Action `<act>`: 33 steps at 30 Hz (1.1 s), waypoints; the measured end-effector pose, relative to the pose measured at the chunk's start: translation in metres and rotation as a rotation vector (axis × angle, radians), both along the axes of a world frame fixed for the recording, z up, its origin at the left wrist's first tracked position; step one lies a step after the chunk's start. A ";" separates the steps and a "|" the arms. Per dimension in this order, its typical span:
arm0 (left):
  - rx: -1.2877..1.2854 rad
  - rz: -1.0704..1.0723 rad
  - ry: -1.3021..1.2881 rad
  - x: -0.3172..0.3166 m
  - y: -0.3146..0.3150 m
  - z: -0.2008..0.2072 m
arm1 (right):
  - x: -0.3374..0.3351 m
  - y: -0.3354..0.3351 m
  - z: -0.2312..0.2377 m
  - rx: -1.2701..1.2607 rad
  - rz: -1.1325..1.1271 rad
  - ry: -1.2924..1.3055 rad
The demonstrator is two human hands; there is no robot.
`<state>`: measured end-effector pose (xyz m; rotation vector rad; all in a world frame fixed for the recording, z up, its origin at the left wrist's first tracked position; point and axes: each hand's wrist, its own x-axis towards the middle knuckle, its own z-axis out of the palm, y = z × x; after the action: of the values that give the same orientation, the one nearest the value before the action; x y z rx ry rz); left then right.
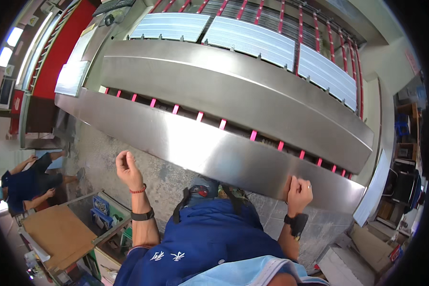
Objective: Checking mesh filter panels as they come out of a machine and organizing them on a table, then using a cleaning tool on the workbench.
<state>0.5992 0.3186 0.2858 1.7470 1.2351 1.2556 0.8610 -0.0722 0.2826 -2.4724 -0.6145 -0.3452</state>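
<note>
My left hand [127, 168] is raised over the floor, just off the front edge of a long brushed-steel panel [171, 138]. Its fingers curl loosely inward and nothing shows in them. On the right, my right hand [300, 194] is closed beside the lower part of the same panel, and its blurred reflection appears in the steel. I cannot tell whether it touches the metal. Short pink belts [200, 116] bridge the slot between this panel and a second steel cover [233, 90]. Beyond that cover, several pale striped sheets [250, 40] lie on a rack with red belts [315, 28].
A silvery stack [72, 78] sits at the panel's far left end. A co-worker [26, 183] in dark clothes is at the left. Near me on the left stands a cart with a brown board [59, 233] on top. Cardboard boxes [374, 248] lie at the lower right.
</note>
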 end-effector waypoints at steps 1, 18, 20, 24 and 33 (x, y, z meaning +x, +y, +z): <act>0.041 -0.068 0.053 0.014 0.006 -0.001 | 0.004 0.001 0.001 0.004 -0.024 0.031; 0.128 -0.338 0.636 0.121 0.035 0.002 | 0.023 0.007 -0.002 -0.205 -0.037 0.071; 0.126 -0.331 0.621 0.122 0.036 -0.004 | 0.026 0.007 -0.003 -0.192 -0.034 0.072; 0.095 -0.314 0.667 0.126 0.034 -0.004 | 0.028 0.005 -0.005 -0.195 -0.005 0.056; 0.140 -0.327 0.688 0.132 0.036 -0.002 | 0.028 0.003 -0.007 -0.197 -0.015 0.073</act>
<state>0.7312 0.3544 0.2834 2.4810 1.1521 0.5681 0.8891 -0.0688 0.2760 -2.6651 -0.6254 -0.2074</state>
